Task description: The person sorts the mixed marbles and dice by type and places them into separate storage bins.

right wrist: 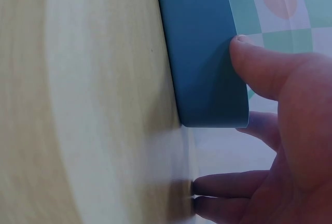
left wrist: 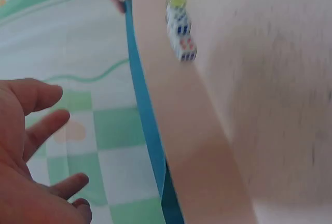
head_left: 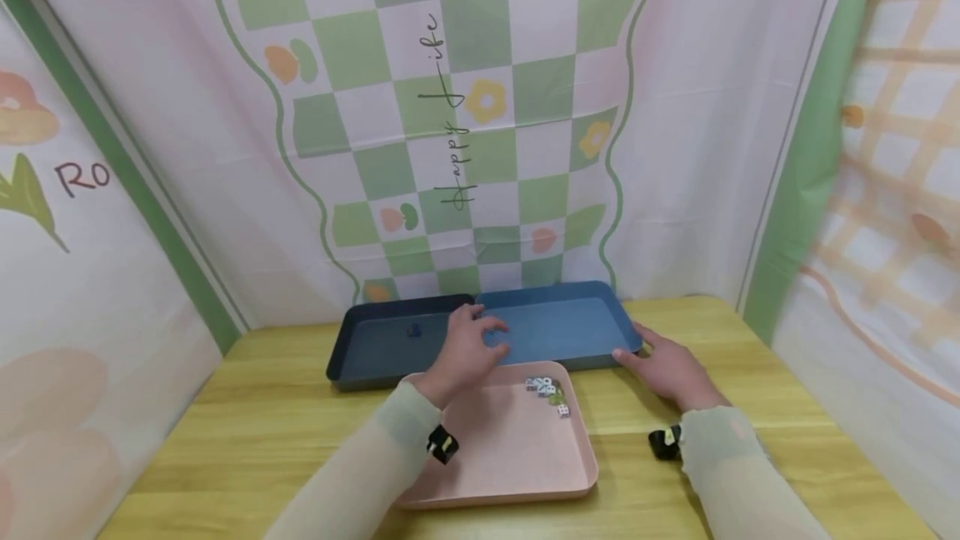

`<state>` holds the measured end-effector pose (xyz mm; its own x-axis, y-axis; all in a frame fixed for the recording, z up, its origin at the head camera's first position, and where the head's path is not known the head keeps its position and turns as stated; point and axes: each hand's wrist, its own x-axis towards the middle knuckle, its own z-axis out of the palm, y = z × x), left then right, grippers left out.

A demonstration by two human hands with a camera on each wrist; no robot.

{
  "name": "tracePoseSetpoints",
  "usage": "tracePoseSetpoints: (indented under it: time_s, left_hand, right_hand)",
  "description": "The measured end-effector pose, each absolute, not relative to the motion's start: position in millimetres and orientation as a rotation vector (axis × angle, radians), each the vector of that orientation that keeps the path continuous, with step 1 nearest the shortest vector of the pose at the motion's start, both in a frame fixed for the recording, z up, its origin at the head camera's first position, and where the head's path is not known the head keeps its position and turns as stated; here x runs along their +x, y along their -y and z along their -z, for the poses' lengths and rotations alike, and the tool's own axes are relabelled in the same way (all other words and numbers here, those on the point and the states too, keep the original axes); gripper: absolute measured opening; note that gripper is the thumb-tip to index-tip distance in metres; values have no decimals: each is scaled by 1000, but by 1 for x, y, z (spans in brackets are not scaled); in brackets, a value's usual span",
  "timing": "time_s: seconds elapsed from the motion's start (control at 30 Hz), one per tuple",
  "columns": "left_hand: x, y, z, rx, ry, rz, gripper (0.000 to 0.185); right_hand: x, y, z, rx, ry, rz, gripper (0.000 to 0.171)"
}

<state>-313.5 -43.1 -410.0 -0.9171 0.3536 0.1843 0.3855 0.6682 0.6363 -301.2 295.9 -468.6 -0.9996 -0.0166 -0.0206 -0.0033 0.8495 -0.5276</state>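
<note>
- Blue, smooth-walled and rectangular with rounded corners, one shallow tray (head_left: 555,319) lies along the far edge of the wood-grained table (head_left: 262,423).
- Its near right corner is grasped by the right hand (head_left: 671,369): the thumb presses the near wall at the rim, a finger sits round the corner, and two lower fingertips meet the tabletop.
- The left hand (head_left: 467,348) is free of any load, fingers spread and loosely bent, in the air where the blue tray's left end meets the dark tray (head_left: 375,357).
- That dark tray, of similar shape, carries a small dark-blue piece (head_left: 414,330) toward its far edge, too small to make out.
- Nearer, a matte pink tray (head_left: 517,457) with a thin upright rim holds white dice (head_left: 564,411), cubes with red and blue pips, clustered toward its far right corner and along the right wall.
- Translucent yellow-green pieces (head_left: 556,398) lie among them, their shape blurred.
- Softly creased cloth (head_left: 540,40), printed with green checks, hangs behind the table's far edge.
</note>
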Motion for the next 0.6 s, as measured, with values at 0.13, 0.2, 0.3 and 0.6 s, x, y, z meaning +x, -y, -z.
tracePoseSetpoints:
  time_s: [0.13, 0.2, 0.3, 0.6]
  left_hand:
    - [-306, 29, 416, -803, 2885, 995, 22]
    - [-302, 22, 417, -900, 2920, 948, 24]
    - [-298, 14, 422, -1048, 2956, 814, 26]
    - [-293, 3, 439, -1319, 2947, 531, 26]
  right_hand:
    - [-301, -295, 469, -13, -2995, 863, 95]
    - [-301, -295, 469, -11, -2994, 868, 95]
    - [-301, -295, 468, -13, -2996, 868, 95]
    - [-299, -293, 467, -14, -2999, 869, 94]
